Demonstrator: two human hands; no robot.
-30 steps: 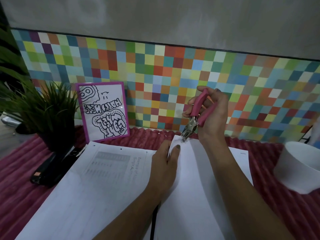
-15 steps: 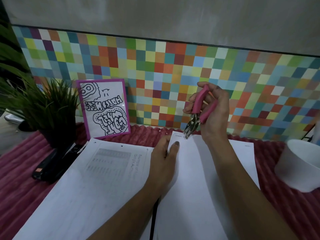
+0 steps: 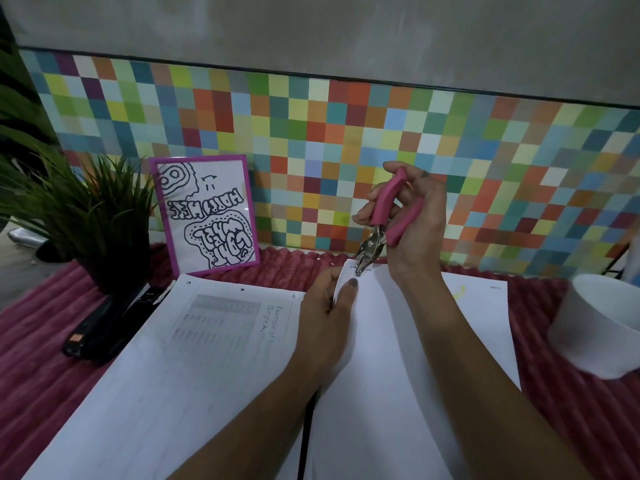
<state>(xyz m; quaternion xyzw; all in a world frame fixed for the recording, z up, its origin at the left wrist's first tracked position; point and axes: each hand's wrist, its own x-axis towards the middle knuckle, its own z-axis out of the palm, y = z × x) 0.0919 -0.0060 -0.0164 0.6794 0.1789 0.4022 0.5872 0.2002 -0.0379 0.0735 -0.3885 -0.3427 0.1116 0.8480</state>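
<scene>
Since the earlier frame, the left hand (image 3: 325, 313) has curled the loose sheet's (image 3: 381, 375) top corner upward, pinching it. The right hand (image 3: 422, 237) grips the pink hole punch (image 3: 380, 211), jaws straddling that edge. Seat the paper fully, match the holes in the printed page (image 3: 207, 358) alongside, and squeeze firmly.

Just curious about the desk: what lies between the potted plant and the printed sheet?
A black stapler lies on the pink mat between the potted plant and the printed sheet, seen in the head view.
</scene>
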